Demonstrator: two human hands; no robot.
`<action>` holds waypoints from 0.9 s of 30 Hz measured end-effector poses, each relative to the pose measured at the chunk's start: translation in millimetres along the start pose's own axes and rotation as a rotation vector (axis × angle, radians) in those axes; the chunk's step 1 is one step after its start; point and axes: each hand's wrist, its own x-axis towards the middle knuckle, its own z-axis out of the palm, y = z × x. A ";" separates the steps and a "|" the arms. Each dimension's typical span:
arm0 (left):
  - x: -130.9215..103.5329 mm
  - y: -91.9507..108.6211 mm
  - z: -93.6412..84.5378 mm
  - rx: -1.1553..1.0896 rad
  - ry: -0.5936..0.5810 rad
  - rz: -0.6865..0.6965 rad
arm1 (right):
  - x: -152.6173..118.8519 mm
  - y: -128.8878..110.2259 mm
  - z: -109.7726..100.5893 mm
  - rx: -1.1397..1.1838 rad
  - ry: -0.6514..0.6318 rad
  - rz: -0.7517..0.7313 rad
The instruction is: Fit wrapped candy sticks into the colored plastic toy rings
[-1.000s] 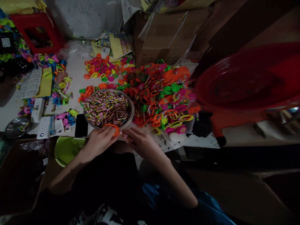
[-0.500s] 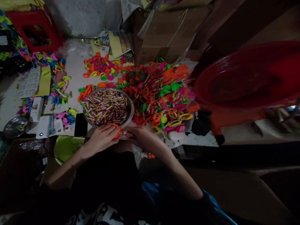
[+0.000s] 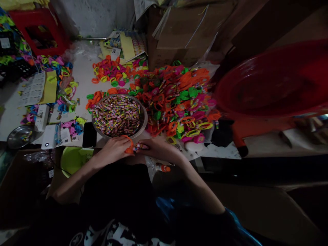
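In front of a metal bowl, both hands meet close to the table edge. My left hand is closed on an orange toy watch, its strap loop sticking up past the fingers. My right hand pinches a small tube with a colourful printed wrapper, one end against the watch or right beside it; whether they are joined I cannot tell. Many similar wrapped tubes fill the bowl. Right of the bowl lies a big heap of orange, pink, green and yellow toy watches, several with tubes among them.
A black phone, a white power bank and a small metal dish lie left. Below the edge is a green basin. A large red basin stands right, a cardboard box behind, a red stool back left.
The wrapped tube between my hands shows more clearly now, with my right fingers slightly further right. The whole view has shifted a little; both hands keep their hold.
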 end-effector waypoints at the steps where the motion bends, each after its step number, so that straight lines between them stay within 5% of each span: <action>1: 0.0 -0.8 1.9 0.004 0.008 0.007 | -0.4 -0.4 -0.7 0.011 0.000 -0.002; 11: -1.4 -2.1 9.4 -0.025 0.017 0.092 | -7.9 -9.8 -10.8 -0.072 -0.085 0.022; 19: -2.8 -8.1 10.6 -0.125 0.091 0.099 | -5.4 -14.4 -3.8 -0.043 -0.037 -0.019; 27: -7.8 -3.4 11.3 -0.262 -0.016 0.106 | -2.9 -16.1 -8.9 0.042 -0.138 -0.129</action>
